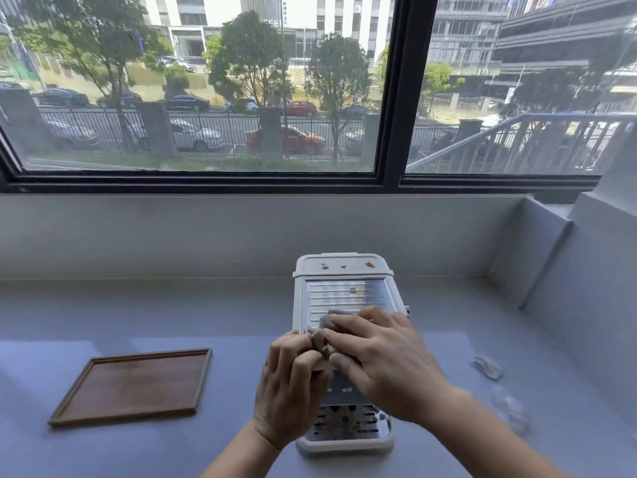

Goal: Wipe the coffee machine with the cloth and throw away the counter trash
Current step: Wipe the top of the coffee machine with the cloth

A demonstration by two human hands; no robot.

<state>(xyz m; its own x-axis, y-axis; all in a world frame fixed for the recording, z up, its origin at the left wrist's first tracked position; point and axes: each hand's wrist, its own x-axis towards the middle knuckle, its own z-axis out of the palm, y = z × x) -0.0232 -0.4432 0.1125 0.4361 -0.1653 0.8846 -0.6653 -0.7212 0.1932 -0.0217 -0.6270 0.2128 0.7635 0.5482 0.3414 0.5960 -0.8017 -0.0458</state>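
Grey counter [103, 305] under the window bears the coffee machine [344, 288] centre-near; both hands, left [293, 384] and right [382, 360], fingers curled, pinch the soft, limp cloth [322, 336] atop it; best gripped bunched.

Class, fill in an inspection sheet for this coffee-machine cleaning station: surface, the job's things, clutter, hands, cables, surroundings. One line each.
Surface: pale grey counter under a window, with a raised ledge behind it.
Job's things: white coffee machine with brown spots on its top; greyish cloth pressed on its ribbed metal plate.
Clutter: crumpled white trash on the counter right of the machine, more pale scraps nearer; empty wooden tray on the left.
Hands: left hand grips the machine's front edge; right hand presses the cloth, blurred.
Cables: nothing seen.
Surroundings: dark-framed window showing trees, parked cars, buildings.
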